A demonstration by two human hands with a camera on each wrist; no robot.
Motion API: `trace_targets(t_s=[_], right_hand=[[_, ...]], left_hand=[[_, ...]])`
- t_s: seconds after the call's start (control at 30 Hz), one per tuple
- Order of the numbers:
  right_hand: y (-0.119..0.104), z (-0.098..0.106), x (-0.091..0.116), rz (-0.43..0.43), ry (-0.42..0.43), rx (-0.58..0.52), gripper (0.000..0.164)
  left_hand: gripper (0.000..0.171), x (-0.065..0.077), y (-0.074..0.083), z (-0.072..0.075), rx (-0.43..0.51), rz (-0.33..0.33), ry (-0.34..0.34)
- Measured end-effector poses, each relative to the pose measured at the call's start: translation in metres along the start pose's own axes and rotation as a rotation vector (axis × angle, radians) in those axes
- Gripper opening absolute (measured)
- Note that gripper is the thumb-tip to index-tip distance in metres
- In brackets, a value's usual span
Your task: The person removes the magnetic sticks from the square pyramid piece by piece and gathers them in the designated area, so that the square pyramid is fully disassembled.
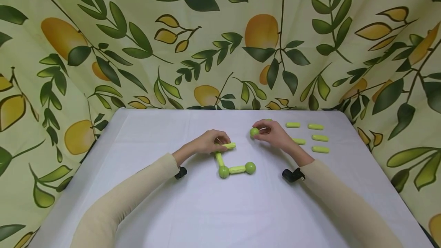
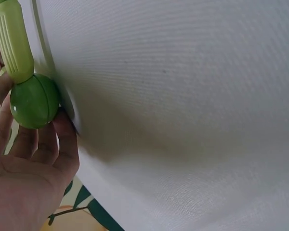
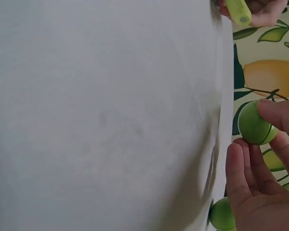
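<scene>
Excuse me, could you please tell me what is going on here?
Someone's left hand holds a green ball in a joined piece of balls and rods, with a short rod at that corner pointing rightward, its outer end bare. The right hand pinches a separate ball in its fingers, apart from that rod. Several loose rods lie toward the far right of the white-covered table.

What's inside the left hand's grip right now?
A glossy green ball, meeting a ribbed lime rod; a second lime rod sticks out in the head view. What the left hand covers can't be seen.
</scene>
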State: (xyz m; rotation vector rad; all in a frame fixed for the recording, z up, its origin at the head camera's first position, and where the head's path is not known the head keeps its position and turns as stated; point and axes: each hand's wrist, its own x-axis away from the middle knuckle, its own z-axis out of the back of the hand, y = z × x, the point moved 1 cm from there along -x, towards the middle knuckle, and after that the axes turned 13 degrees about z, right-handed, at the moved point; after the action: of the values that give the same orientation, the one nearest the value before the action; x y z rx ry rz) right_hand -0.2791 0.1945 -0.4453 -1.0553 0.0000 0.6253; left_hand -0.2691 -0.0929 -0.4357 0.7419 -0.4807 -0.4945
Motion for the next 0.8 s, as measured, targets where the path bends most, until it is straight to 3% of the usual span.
trace_targets(t_s=[0.3, 0.8], right_hand=[[0.006, -0.010, -0.023, -0.046, 0.045, 0.058, 0.032], [0.010, -0.014, -0.027, -0.034, 0.059, 0.063, 0.029]], left_hand=[[0.017, 0.001, 0.000, 0.000, -0.003, 0.003, 0.004], [0.016, 0.000, -0.003, -0.001, -0.010, 0.002, -0.001]])
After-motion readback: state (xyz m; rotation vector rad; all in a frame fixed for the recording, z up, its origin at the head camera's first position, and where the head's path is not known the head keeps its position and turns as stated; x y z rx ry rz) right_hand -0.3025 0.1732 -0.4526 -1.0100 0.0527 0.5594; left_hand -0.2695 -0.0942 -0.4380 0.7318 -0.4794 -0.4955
